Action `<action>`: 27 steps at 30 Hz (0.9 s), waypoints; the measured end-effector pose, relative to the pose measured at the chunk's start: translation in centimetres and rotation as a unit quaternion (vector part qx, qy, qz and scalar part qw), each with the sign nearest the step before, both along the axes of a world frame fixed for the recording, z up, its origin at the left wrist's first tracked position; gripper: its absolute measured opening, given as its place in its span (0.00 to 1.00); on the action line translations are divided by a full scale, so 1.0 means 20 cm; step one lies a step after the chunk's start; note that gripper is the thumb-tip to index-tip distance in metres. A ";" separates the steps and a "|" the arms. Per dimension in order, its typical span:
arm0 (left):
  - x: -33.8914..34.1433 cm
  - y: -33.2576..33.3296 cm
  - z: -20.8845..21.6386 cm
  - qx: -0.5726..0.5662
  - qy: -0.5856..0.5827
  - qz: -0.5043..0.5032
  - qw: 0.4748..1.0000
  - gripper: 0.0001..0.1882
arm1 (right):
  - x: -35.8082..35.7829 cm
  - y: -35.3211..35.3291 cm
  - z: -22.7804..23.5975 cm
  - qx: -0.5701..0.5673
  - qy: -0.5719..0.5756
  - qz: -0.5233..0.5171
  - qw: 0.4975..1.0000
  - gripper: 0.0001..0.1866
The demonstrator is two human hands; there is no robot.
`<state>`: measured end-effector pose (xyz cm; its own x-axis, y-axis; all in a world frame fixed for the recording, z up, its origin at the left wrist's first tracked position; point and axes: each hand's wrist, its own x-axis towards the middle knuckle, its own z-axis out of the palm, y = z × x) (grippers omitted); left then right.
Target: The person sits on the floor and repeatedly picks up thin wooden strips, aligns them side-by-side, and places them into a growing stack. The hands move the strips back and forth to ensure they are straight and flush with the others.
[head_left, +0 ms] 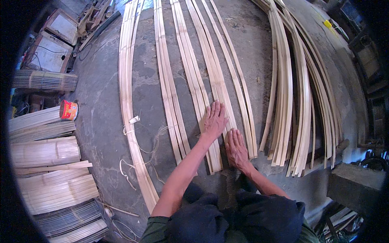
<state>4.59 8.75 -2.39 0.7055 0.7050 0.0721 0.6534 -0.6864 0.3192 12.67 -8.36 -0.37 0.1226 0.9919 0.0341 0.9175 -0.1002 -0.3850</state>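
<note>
Long pale bamboo strips lie in several narrow rows on the grey concrete floor, running away from me. My left hand [215, 120] rests flat, fingers stretched, over the near part of a row of strips [216, 83], close to the neighbouring row [190, 73] on its left. Just nearer and to the right, my right hand [237, 150] lies with extended fingers at the near end of the same row. A thin pair of strips [237, 77] runs past it on the right. Neither hand is wrapped round anything.
Thicker bundles of strips [281, 93] lie at right. Tangled pale ties [150, 150] cross the left rows. Stacked bamboo slat bundles [48, 154], a red and yellow tin [68, 110] and framed panels [48, 52] line the left side. A concrete block [354, 176] stands at lower right.
</note>
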 end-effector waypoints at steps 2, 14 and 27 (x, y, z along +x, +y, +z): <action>-0.01 0.06 0.01 -0.014 0.003 -0.012 1.000 0.36 | 0.00 0.03 -0.01 0.011 0.006 -0.009 1.000 0.27; -0.02 -0.12 0.06 0.028 -0.020 0.009 0.999 0.34 | 0.14 0.01 -0.08 0.032 0.057 0.055 0.996 0.32; 0.01 -0.16 0.11 -0.020 -0.011 0.023 0.999 0.34 | 0.20 -0.02 -0.02 0.045 0.115 0.074 0.990 0.32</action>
<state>4.72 5.46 -0.27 0.6703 0.7398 0.0576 0.6772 -0.6417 0.3601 16.61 -8.85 -0.71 -0.0081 0.9937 0.1122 0.8072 0.0727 -0.5858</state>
